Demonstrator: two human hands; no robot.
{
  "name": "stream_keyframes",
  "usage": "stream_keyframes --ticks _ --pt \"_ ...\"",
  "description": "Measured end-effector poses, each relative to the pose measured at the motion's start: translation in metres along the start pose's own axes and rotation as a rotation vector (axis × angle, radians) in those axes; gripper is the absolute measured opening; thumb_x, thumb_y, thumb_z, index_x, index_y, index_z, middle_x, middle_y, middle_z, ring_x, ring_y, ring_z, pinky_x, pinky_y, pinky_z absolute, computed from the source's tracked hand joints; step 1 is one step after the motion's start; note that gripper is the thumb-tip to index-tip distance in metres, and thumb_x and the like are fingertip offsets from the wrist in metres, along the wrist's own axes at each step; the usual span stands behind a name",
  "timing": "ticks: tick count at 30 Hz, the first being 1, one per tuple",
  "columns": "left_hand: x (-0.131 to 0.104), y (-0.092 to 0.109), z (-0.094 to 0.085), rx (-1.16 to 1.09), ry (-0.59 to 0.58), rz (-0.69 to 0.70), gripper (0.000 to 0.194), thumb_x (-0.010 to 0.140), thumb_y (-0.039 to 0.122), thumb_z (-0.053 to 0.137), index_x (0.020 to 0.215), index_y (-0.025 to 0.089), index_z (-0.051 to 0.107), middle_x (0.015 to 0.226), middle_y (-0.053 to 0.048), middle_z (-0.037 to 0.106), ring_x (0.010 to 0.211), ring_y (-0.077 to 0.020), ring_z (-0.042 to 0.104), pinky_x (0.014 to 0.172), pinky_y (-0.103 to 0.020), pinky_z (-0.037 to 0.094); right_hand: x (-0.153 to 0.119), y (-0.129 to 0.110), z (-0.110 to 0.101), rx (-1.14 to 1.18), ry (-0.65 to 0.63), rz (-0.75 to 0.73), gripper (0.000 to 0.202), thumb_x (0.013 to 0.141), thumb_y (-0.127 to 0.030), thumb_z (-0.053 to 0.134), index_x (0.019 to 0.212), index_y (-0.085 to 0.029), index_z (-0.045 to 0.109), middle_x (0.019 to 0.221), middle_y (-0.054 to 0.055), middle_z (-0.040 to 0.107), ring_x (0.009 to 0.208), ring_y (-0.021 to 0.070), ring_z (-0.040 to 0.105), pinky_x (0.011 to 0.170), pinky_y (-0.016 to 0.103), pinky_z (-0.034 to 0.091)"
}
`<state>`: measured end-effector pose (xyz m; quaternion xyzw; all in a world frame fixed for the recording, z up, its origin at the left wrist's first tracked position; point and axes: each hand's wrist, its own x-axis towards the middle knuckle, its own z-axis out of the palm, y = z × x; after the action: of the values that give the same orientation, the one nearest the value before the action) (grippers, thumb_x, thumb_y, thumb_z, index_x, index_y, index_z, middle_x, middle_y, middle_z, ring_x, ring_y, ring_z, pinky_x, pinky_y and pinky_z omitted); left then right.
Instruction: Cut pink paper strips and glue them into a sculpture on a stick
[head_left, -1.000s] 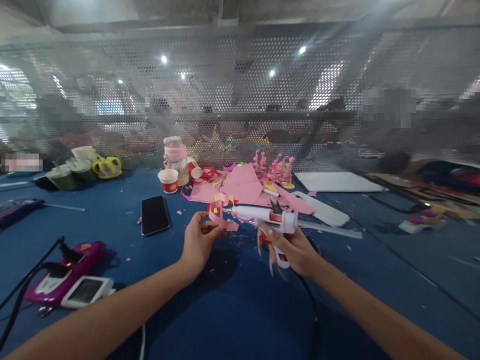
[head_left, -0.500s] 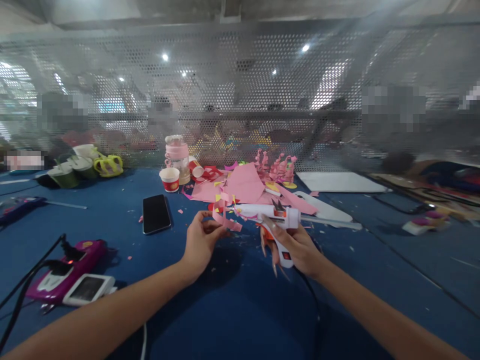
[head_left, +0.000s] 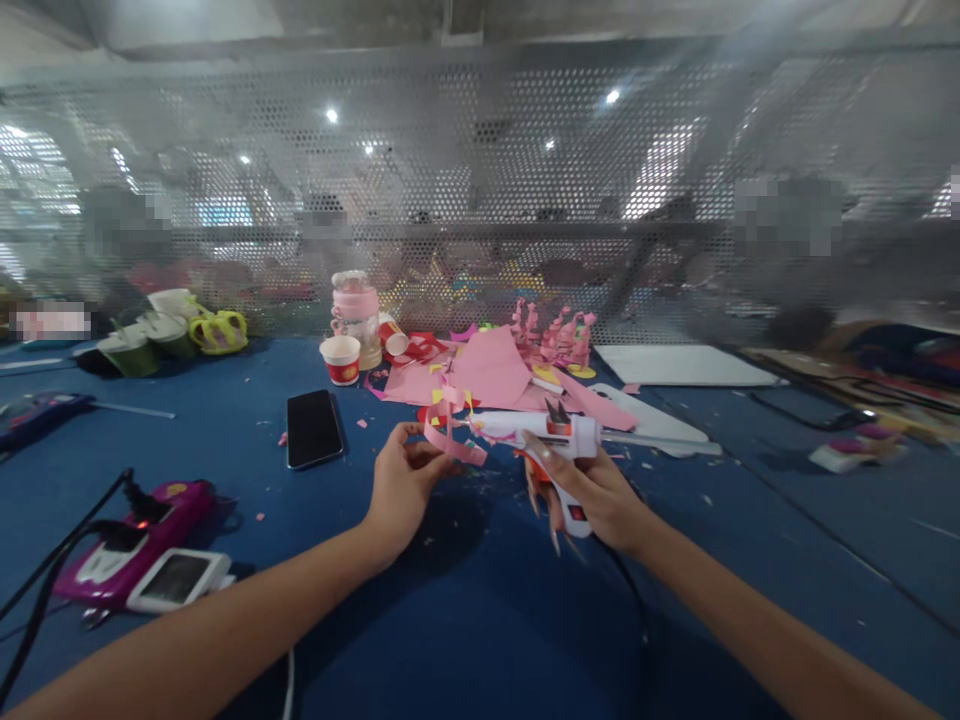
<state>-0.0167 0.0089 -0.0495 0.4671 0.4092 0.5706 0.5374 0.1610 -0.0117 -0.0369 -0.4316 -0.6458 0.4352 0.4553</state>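
My left hand [head_left: 405, 490] pinches a curled pink paper strip [head_left: 454, 445] with small yellow pieces on it, just above the blue table. In my right hand [head_left: 592, 490] is a white and orange hot glue gun [head_left: 536, 427], its nozzle pointing left at the strip. Whether the tip touches the paper I cannot tell. A clear glue stick [head_left: 667, 443] sticks out of the gun's back. Metal points, apparently scissors [head_left: 556, 412], show at the gun and below my right fingers. Behind the hands lie pink paper sheets [head_left: 487, 365].
Left of my hands lies a black phone [head_left: 314, 430]. A purple power strip [head_left: 176, 515] with cords and a white device [head_left: 180, 580] sit nearer. A paper cup [head_left: 341, 360], a bottle [head_left: 356, 310] and pink paper figures [head_left: 566, 340] stand before the perforated screen [head_left: 480, 200].
Hardly anything differs. The right fingers under the glue gun have shifted slightly, and the whole view has moved a little. Both hands keep their hold.
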Motion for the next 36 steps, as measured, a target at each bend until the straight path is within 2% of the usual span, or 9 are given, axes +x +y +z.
stream_keyframes --ticks 5,13,22,26,31,36 --pt "-0.0002 0.0009 0.0004 -0.021 -0.009 -0.001 0.03 0.056 0.016 0.067 0.077 0.018 0.046 0.054 0.003 0.064 0.051 -0.0126 0.06 0.057 -0.025 0.047 -0.0011 0.0023 -0.0008 0.042 -0.013 0.023 0.045 0.067 -0.062 0.051 0.066 -0.017 0.052 0.036 -0.005 0.048 0.025 0.0084 0.042 0.026 0.019 0.029" --pt "-0.0014 0.0019 0.0023 -0.033 -0.013 -0.036 0.031 0.055 0.014 0.068 0.077 0.018 0.046 0.054 0.003 0.064 0.052 -0.0127 0.061 0.059 -0.025 0.048 -0.0015 -0.0008 -0.0004 0.046 -0.013 -0.022 0.044 0.072 -0.058 0.049 0.063 -0.016 0.056 0.034 -0.003 0.049 0.027 0.009 0.044 0.028 0.019 0.032" --pt "-0.0016 0.0033 0.0024 -0.081 -0.011 -0.051 0.032 0.053 0.012 0.067 0.076 0.017 0.045 0.05 0.005 0.063 0.049 -0.0097 0.059 0.056 -0.022 0.047 0.0 0.004 -0.0015 0.049 -0.032 -0.019 0.046 0.071 -0.06 0.049 0.061 -0.016 0.053 0.038 -0.003 0.048 0.028 0.0079 0.045 0.03 0.018 0.033" --pt "-0.0012 0.0024 0.0022 -0.063 -0.018 -0.036 0.032 0.055 0.012 0.066 0.078 0.017 0.045 0.052 0.004 0.063 0.049 -0.0103 0.059 0.056 -0.023 0.048 -0.0003 0.0038 -0.0022 0.066 -0.037 -0.033 0.043 0.071 -0.058 0.05 0.06 -0.016 0.051 0.037 -0.004 0.047 0.027 0.0075 0.044 0.028 0.018 0.031" --pt "-0.0025 0.0022 0.0025 -0.028 -0.025 -0.051 0.034 0.054 0.012 0.068 0.079 0.017 0.046 0.054 0.003 0.064 0.05 -0.0114 0.06 0.056 -0.025 0.048 0.0 0.0032 -0.002 0.089 0.01 -0.041 0.041 0.07 -0.058 0.052 0.064 -0.017 0.052 0.037 -0.004 0.047 0.029 0.0089 0.046 0.03 0.019 0.036" --pt "-0.0025 0.002 0.0023 -0.036 -0.023 -0.044 0.034 0.053 0.013 0.069 0.078 0.017 0.046 0.056 0.002 0.064 0.052 -0.0123 0.061 0.058 -0.026 0.049 0.0005 0.0037 -0.0028 0.053 -0.031 -0.021 0.043 0.07 -0.059 0.05 0.065 -0.016 0.052 0.037 -0.005 0.046 0.026 0.0077 0.043 0.028 0.019 0.032"
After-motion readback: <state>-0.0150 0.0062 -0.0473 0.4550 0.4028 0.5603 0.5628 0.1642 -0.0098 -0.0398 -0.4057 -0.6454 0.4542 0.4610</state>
